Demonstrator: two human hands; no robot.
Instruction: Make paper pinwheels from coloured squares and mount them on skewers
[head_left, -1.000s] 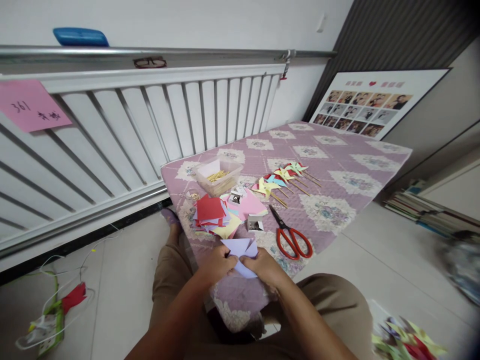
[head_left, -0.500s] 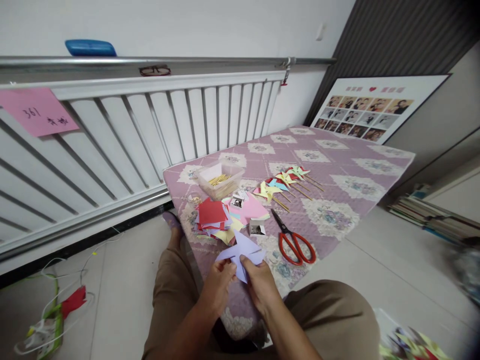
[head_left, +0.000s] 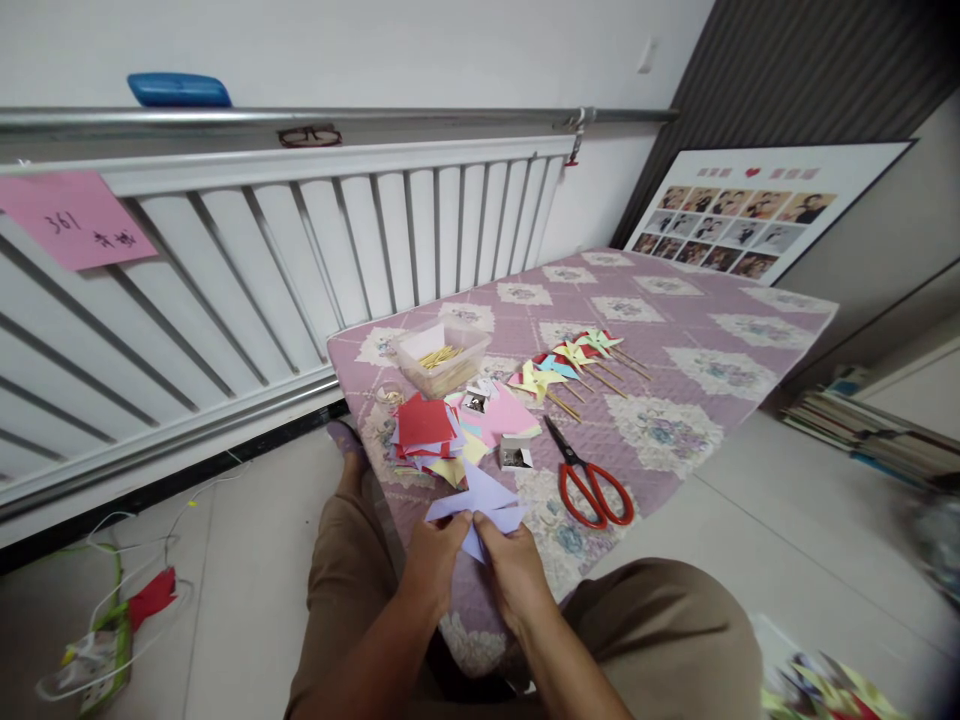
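Observation:
My left hand and my right hand pinch a lilac paper piece with folded, pointed flaps, holding it just above the near corner of the purple quilted mat. Beyond it lies a pile of coloured paper squares, red on top. Red-handled scissors lie to the right of my hands. Several finished paper pinwheels on sticks are lined up farther back. A clear plastic box of wooden sticks stands at the mat's left side.
A white slatted radiator panel runs along the left, with a pink note stuck on it and a blue case on the ledge. A photo board leans at the back right. Stacked books and paper scraps lie on the floor.
The lilac paper went from lying flat under my fingers to being lifted with its flaps sticking up; my hands drew closer together at its centre.

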